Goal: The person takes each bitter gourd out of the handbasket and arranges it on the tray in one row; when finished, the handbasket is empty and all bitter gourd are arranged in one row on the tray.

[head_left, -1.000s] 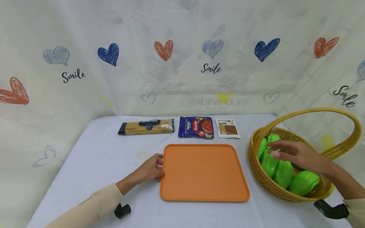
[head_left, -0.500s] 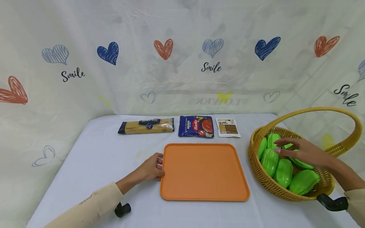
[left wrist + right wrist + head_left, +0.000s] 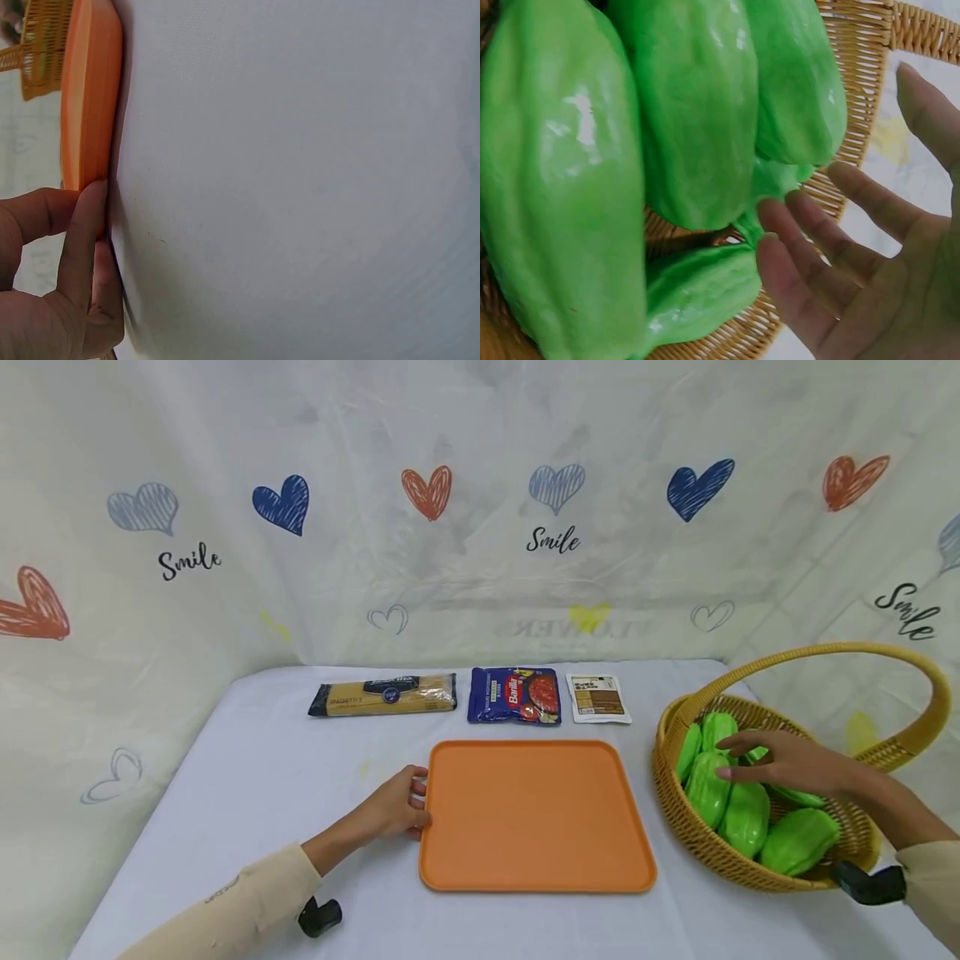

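In the head view my left hand holds the left rim of an orange tray, which lies flat on the table. The left wrist view shows fingers pinching the tray's edge. My right hand hovers over a wicker basket, its fingers slightly bent and apart, holding nothing. Inside the basket lie several bright green, ridged, chayote-like vegetables. In the right wrist view, the right hand has spread fingers beside the green vegetables; whether a fingertip touches one, I cannot tell.
Along the table's back lie a spaghetti pack, a blue Barilla sauce pouch and a small white-and-brown packet. The basket's tall handle arches on the right. A heart-printed curtain stands behind the white table.
My right hand has shifted slightly over the basket, first rightward and then a little back left, showing more of the green vegetables. My left hand and the tray stay in place.
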A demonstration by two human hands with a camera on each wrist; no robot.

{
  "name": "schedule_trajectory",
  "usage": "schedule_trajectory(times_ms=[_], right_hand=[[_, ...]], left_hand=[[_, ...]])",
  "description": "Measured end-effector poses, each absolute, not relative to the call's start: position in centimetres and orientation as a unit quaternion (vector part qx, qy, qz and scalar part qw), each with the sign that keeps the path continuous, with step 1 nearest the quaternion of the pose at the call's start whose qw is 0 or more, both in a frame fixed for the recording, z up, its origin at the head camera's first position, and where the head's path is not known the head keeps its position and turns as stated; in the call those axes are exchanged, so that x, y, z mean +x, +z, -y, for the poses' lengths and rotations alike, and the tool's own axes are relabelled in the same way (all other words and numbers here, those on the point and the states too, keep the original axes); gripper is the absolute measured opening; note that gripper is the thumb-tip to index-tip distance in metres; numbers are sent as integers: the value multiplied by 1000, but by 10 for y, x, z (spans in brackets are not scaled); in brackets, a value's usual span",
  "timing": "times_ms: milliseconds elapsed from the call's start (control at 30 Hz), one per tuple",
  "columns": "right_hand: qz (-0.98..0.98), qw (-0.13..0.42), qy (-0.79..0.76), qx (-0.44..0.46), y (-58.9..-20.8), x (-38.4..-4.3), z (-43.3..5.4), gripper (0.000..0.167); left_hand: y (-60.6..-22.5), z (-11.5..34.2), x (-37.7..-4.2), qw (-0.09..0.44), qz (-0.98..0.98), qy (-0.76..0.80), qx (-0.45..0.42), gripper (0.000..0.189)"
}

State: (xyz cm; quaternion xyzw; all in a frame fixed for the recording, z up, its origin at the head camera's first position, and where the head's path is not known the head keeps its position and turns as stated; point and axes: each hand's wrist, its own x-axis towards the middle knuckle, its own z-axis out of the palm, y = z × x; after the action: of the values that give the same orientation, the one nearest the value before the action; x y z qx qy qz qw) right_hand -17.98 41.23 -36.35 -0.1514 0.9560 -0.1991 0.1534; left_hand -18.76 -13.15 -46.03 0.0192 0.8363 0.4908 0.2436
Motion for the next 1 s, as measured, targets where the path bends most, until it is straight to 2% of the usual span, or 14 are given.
schedule_trajectory(times_ms=[333, 733, 1000], right_hand=[[-932, 235, -219, -169, -362, -197, -408, 62], [-924, 257, -210, -189, -365, -202, -395, 60], [-925, 233, -209, -214, -368, -205, -389, 56]], left_hand=[[-464, 140, -184, 249, -844, 475, 9, 75], [-461, 146, -182, 250, -843, 476, 12, 74], [-459, 148, -182, 247, -845, 474, 7, 75]])
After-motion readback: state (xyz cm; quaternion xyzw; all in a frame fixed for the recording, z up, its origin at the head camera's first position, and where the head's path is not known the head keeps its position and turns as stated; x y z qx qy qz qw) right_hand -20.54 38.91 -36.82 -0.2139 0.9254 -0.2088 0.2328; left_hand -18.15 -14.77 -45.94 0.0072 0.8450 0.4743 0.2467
